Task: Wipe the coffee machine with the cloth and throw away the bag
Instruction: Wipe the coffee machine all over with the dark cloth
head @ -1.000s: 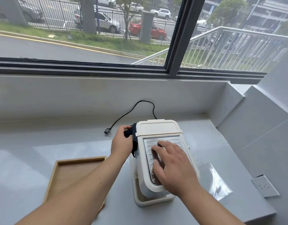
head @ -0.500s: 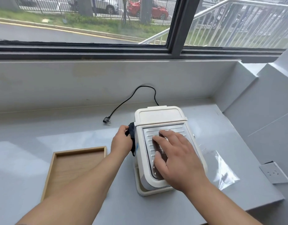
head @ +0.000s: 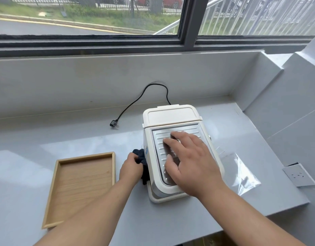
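Note:
A cream coffee machine (head: 172, 115) with a ribbed metal top plate stands on the grey counter (head: 46, 139). My right hand (head: 192, 164) lies flat on that plate, fingers spread, holding nothing. My left hand (head: 131, 168) grips a dark cloth (head: 141, 159) and presses it against the machine's left side, low and towards the front. A clear plastic bag (head: 241, 173) lies flat on the counter just right of the machine.
An empty wooden tray (head: 55, 176) sits left of my left arm. The machine's black cord and unplugged plug (head: 114, 124) trail behind it to the left. A wall socket (head: 298, 174) is at the right. The counter's front edge runs near my arms.
My left hand has slid the cloth down the machine's left side, from the upper rear corner towards the front. My right hand stays on the top plate. The camera has tilted further down.

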Demonstrator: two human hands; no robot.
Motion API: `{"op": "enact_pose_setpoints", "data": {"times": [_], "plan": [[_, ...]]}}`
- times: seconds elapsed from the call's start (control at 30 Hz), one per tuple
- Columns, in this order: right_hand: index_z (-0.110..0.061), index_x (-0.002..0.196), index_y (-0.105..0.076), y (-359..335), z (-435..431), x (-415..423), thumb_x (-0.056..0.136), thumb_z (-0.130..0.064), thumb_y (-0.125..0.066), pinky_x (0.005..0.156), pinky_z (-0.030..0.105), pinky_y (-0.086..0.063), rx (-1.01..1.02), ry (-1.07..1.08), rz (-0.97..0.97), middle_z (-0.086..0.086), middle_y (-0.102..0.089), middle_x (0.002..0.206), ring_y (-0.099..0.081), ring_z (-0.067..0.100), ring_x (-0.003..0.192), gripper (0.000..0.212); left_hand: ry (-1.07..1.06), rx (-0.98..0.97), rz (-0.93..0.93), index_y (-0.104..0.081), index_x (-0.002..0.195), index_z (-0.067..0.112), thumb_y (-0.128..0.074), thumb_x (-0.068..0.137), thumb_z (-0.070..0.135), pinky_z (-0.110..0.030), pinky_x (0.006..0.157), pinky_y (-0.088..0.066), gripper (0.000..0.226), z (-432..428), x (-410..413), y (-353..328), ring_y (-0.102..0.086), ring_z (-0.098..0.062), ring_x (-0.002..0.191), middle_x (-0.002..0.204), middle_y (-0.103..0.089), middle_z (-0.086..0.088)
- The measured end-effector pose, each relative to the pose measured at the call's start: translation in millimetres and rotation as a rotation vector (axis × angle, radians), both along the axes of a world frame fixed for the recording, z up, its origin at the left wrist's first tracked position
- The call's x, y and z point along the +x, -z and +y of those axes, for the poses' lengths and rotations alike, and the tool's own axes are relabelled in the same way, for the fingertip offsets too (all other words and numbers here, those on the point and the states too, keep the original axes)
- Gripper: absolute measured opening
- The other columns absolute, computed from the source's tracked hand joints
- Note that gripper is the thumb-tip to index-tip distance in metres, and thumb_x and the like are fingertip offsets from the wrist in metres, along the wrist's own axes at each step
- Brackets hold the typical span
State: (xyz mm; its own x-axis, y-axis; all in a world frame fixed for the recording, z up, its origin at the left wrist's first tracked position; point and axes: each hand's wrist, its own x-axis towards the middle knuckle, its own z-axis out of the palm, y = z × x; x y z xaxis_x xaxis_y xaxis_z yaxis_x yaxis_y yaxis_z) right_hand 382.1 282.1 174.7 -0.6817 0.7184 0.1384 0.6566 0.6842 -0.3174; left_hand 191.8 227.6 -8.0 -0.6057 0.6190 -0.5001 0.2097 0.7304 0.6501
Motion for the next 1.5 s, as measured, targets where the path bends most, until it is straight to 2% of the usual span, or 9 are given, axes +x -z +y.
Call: {"op": "enact_pose_setpoints", "data": {"times": [0.2, 0.47, 0.67, 0.8, 0.97, 1.17, 1.3, 1.4, 1.5], "plan": [[-0.023, 0.133, -0.067, -2.1, -1.2, -0.2, 0.09, -0.036, -0.054, 0.117, 0.036, -0.029, -0.003, -0.007, -0.001, 0.001, -0.059, 0.144, -0.047, 0.026, 0.135, 0.047, 0.007, -0.06, -0.027, -0.051, 0.104, 0.031, -0.062, 0.092, 0.033, -0.032, 0.062, -0.042, 0.017, -25.3, 16.3, 2.0, -0.064, -0.019, 0.088, 0.1, -0.069, 0.002], [-0.018, 0.137, -0.065, -1.7, -4.3, 3.6, 0.093, -0.031, -0.057, 0.117, 0.042, -0.035, -0.001, -0.018, 0.078, 0.003, -0.062, 0.142, -0.047, 0.029, 0.136, 0.046, -0.107, -0.073, -0.074, -0.051, 0.095, 0.027, -0.064, 0.088, 0.031, -0.034, 0.061, -0.041, 0.016, -63.4, 56.0, 4.8, -0.063, -0.022, 0.08, 0.09, -0.07, 0.0], [-0.013, 0.126, -0.072, 1.0, -6.1, 9.5, 0.091, -0.021, -0.064, 0.104, 0.044, -0.046, 0.063, -0.042, 0.198, 0.005, -0.071, 0.126, -0.057, 0.03, 0.12, 0.036, -0.237, -0.051, -0.18, -0.049, 0.09, 0.016, -0.065, 0.085, 0.019, -0.036, 0.064, -0.042, 0.017, -80.7, 83.1, -0.4, -0.058, -0.027, 0.073, 0.082, -0.065, -0.006], [-0.008, 0.117, -0.074, -2.2, -5.4, 11.5, 0.09, -0.013, -0.067, 0.099, 0.043, -0.048, 0.124, -0.07, 0.314, 0.007, -0.073, 0.114, -0.06, 0.031, 0.11, 0.028, -0.28, -0.038, -0.242, -0.038, 0.073, 0.018, -0.068, 0.083, 0.013, -0.033, 0.059, -0.031, 0.032, -88.6, 103.1, -6.4, -0.039, -0.024, 0.059, 0.06, -0.042, 0.0], [-0.008, 0.097, -0.071, 16.4, -32.0, 46.2, 0.085, -0.011, -0.066, 0.083, 0.039, -0.047, 0.298, -0.197, 0.475, 0.007, -0.064, 0.092, -0.056, 0.03, 0.086, 0.013, -0.317, -0.01, -0.421, -0.032, 0.064, 0.019, -0.067, 0.083, 0.007, -0.037, 0.064, -0.039, 0.041, -86.6, 132.6, -12.7, -0.033, -0.024, 0.06, 0.064, -0.033, -0.005], [-0.011, 0.092, -0.068, 91.7, -77.0, 109.9, 0.086, -0.012, -0.065, 0.065, 0.041, -0.047, 0.13, -0.313, 0.267, 0.005, -0.058, 0.084, -0.051, 0.027, 0.074, 0.007, -0.344, -0.028, -0.435, -0.054, 0.081, 0.009, -0.063, 0.087, 0.015, -0.033, 0.06, -0.035, 0.013, -72.3, 157.0, -14.4, -0.044, -0.023, 0.067, 0.071, -0.05, -0.006], [-0.028, 0.132, -0.058, 132.7, -71.8, 118.2, 0.092, -0.03, -0.056, 0.078, 0.039, -0.055, -0.196, -0.085, -0.04, -0.001, -0.06, 0.118, -0.059, 0.024, 0.102, 0.04, -0.325, 0.028, -0.518, -0.06, 0.073, 0.006, -0.069, 0.088, 0.012, -0.039, 0.07, -0.049, 0.018, -62.9, 166.2, -15.0, -0.063, -0.028, 0.072, 0.066, -0.062, -0.012], [-0.035, 0.153, -0.035, 158.0, -63.3, 119.1, 0.09, -0.035, -0.058, 0.083, 0.04, -0.055, -0.373, 0.046, -0.142, -0.005, -0.048, 0.138, -0.054, 0.024, 0.116, 0.067, -0.315, 0.019, -0.513, -0.074, 0.098, 0.002, -0.071, 0.093, 0.013, -0.047, 0.091, -0.06, 0.012, -53.3, 173.9, -11.0, -0.075, -0.032, 0.091, 0.09, -0.08, -0.016], [-0.031, 0.153, -0.034, 175.4, -58.9, 115.2, 0.088, -0.034, -0.066, 0.079, 0.04, -0.054, -0.39, 0.095, -0.161, -0.002, -0.046, 0.133, -0.053, 0.027, 0.112, 0.073, -0.261, -0.014, -0.523, -0.073, 0.101, -0.001, -0.069, 0.094, 0.013, -0.041, 0.079, -0.054, 0.016, -44.7, 181.4, -11.6, -0.072, -0.035, 0.092, 0.095, -0.078, -0.021]]}}
